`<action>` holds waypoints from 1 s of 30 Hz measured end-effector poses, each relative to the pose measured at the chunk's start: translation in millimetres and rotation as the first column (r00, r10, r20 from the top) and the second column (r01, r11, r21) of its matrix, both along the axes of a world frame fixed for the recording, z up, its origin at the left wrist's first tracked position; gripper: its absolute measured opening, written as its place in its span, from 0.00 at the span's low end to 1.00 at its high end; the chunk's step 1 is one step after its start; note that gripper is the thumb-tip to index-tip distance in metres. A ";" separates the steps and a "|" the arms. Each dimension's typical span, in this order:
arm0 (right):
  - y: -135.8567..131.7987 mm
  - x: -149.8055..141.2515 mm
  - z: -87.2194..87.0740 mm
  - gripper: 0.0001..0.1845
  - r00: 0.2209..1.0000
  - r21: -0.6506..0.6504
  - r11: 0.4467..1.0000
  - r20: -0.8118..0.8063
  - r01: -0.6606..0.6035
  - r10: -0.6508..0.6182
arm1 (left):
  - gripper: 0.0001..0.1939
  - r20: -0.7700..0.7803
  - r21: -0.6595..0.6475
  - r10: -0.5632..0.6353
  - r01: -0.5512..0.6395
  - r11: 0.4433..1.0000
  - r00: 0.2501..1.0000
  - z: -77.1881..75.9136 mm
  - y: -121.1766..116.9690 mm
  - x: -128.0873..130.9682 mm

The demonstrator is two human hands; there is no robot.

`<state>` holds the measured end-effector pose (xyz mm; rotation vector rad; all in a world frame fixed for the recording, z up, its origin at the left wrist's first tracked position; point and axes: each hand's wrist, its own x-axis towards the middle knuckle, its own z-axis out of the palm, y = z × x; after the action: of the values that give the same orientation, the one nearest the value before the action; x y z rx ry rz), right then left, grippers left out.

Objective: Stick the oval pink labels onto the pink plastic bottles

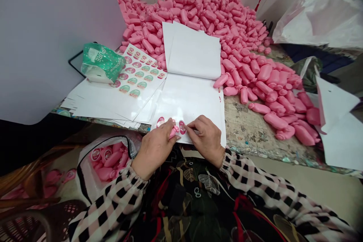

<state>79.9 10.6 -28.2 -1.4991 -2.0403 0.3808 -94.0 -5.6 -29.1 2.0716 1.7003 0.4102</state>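
Observation:
My left hand (154, 147) is closed around a small pink plastic bottle (173, 131) at the near table edge. My right hand (205, 136) pinches at an oval pink sticker (182, 127) on a white backing sheet (187, 100), right beside the bottle. Another oval sticker (160, 121) sits on the same sheet just left of my fingers. Both hands nearly touch each other over the sheet's front edge.
A big heap of pink bottles (215, 19) covers the back and right of the table. A sticker sheet (136, 72) and a green tissue pack (100, 62) lie left. A bag (109, 159) with labelled bottles hangs below. White plastic bags (320, 11) sit at right.

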 end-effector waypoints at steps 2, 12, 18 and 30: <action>-2.3 2.5 2.4 0.13 0.994 0.012 1.000 -0.110 0.003 -0.002 | 0.23 0.030 -0.006 -0.005 0.005 1.000 1.000 0.4 0.5 -1.3; 11.7 16.4 -10.4 0.12 0.813 -0.343 0.934 -0.514 0.097 -0.273 | 0.21 0.476 -0.084 0.243 -0.232 0.969 0.845 4.7 -7.9 -4.4; -1.9 8.9 17.5 0.11 0.772 -0.342 0.940 -0.600 -0.012 -0.209 | 0.25 0.816 -0.577 0.578 0.022 0.816 -0.014 23.8 -10.0 12.3; -13.2 7.5 22.6 0.11 0.796 -0.295 0.947 -0.600 -0.126 -0.082 | 0.23 0.790 -0.566 0.589 0.164 0.808 -0.173 14.8 -3.7 42.1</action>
<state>87.4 -2.6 -5.7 -1.2930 -1.5164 1.1020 -51.8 -9.4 -14.3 0.3665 0.8203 1.1529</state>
